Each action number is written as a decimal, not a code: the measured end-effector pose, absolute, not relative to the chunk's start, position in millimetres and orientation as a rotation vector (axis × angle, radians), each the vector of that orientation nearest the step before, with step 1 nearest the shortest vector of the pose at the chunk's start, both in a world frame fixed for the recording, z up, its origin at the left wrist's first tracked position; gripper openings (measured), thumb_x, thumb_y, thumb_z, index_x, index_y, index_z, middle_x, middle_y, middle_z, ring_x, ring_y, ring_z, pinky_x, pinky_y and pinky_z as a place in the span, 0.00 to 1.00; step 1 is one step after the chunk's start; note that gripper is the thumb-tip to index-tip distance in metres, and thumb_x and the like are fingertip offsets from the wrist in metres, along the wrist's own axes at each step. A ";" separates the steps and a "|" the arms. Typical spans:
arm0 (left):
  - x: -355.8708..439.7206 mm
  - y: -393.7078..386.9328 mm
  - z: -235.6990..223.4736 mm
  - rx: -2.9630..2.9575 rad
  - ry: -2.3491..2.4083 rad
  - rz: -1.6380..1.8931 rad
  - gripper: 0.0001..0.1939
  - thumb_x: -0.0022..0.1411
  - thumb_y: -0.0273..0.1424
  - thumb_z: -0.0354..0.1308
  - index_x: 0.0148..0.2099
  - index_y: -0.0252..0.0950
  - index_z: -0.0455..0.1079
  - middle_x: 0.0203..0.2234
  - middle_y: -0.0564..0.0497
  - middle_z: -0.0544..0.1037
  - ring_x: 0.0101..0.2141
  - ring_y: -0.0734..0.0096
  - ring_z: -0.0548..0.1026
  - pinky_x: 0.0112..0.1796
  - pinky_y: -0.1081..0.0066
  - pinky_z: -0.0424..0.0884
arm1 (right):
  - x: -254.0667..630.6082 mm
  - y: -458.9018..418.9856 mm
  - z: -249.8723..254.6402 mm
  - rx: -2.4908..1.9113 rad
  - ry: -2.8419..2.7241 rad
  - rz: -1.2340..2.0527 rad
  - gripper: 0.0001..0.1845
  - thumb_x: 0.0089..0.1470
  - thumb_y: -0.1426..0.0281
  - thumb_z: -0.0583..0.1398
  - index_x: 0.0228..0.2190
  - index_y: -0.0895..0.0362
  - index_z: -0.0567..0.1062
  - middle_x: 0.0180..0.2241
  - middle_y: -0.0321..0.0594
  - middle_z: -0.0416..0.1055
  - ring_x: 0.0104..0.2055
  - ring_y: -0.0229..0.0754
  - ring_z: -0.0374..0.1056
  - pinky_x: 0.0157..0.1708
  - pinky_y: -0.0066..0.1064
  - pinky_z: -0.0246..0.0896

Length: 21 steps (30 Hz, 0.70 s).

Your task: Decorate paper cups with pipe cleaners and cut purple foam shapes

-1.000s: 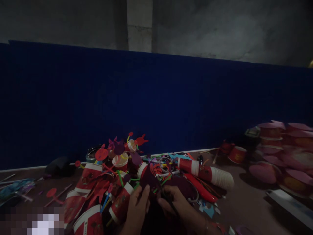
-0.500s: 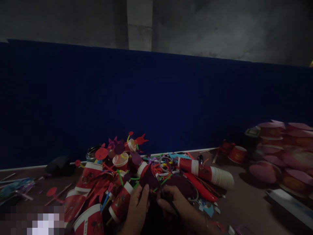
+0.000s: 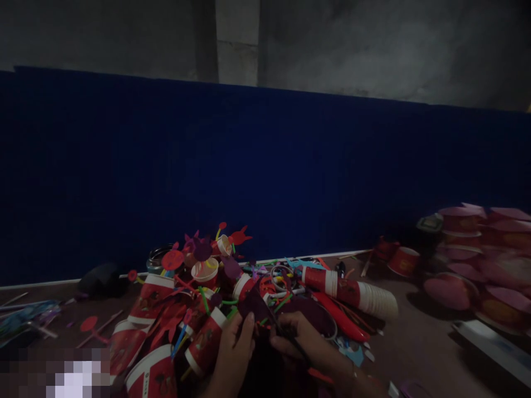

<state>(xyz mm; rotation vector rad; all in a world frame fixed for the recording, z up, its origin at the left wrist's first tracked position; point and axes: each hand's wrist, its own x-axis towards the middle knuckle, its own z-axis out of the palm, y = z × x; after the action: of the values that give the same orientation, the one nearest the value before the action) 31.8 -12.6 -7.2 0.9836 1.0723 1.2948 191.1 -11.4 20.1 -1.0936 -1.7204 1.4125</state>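
Observation:
My left hand (image 3: 236, 345) pinches a dark purple piece of paper or felt (image 3: 254, 303) between thumb and fingers. In my right hand (image 3: 296, 334) is a slim dark tool, apparently scissors (image 3: 292, 341), its narrow tip at the purple piece's right edge. Just behind the right hand lies a larger dark purple round thing (image 3: 309, 310). Red paper cups (image 3: 207, 340) with straws and cut shapes crowd the left hand's side. The lower part of both hands' grip is dark.
A stack of red and white cups (image 3: 367, 298) lies sideways behind the right hand, near a shiny red long thing (image 3: 342, 319). Pink-topped red tubs (image 3: 460, 221) are piled at the right, with a white box (image 3: 493, 345) before them. A blue panel (image 3: 265, 171) stands behind.
The purple piece has tilted slightly between my hands. The right hand and its dark tool have shifted a little to the right; the left hand stays nearly still.

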 end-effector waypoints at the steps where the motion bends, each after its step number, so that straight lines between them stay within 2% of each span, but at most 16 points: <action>1: 31.9 -12.9 -6.9 0.979 1.066 1.300 0.23 0.45 0.51 0.60 0.25 0.36 0.61 0.18 0.59 0.62 0.21 0.79 0.60 0.22 0.79 0.59 | 192.2 -11.0 20.3 -1.100 -1.727 1.422 0.20 0.41 0.55 0.64 0.21 0.59 0.67 0.12 0.28 0.59 0.13 0.30 0.55 0.13 0.21 0.47; 9: 32.7 -12.7 -7.8 0.956 0.990 1.276 0.20 0.46 0.48 0.61 0.25 0.36 0.64 0.17 0.59 0.63 0.20 0.79 0.60 0.23 0.79 0.59 | 197.8 -9.2 18.1 -1.044 -1.724 1.499 0.20 0.41 0.56 0.65 0.23 0.61 0.69 0.14 0.29 0.61 0.15 0.29 0.56 0.14 0.19 0.47; 13: 32.7 -13.4 -5.2 0.942 0.994 1.283 0.21 0.45 0.49 0.61 0.24 0.36 0.63 0.17 0.59 0.62 0.20 0.80 0.59 0.23 0.79 0.58 | 200.1 -10.3 20.5 -1.143 -1.737 1.509 0.20 0.41 0.56 0.65 0.21 0.60 0.68 0.12 0.29 0.61 0.13 0.28 0.54 0.12 0.19 0.43; 18: 32.2 -13.1 -8.6 0.989 0.985 1.256 0.22 0.46 0.50 0.60 0.24 0.35 0.63 0.17 0.59 0.62 0.20 0.80 0.59 0.23 0.79 0.57 | 203.5 -12.3 28.8 -1.155 -1.692 1.598 0.20 0.39 0.56 0.66 0.24 0.60 0.70 0.15 0.29 0.63 0.14 0.28 0.54 0.13 0.19 0.44; 21: 32.4 -12.6 -8.8 0.978 0.978 1.250 0.23 0.44 0.50 0.61 0.25 0.35 0.63 0.18 0.59 0.62 0.21 0.80 0.59 0.23 0.79 0.57 | 204.1 -12.4 32.1 -1.175 -1.685 1.605 0.21 0.38 0.55 0.66 0.22 0.61 0.70 0.14 0.28 0.62 0.13 0.27 0.53 0.12 0.19 0.42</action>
<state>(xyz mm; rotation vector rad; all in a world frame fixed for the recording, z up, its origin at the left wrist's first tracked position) 32.4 -12.6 -8.8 0.9776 0.9776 1.2503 204.1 -12.4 32.1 -1.1754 -1.6853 1.6053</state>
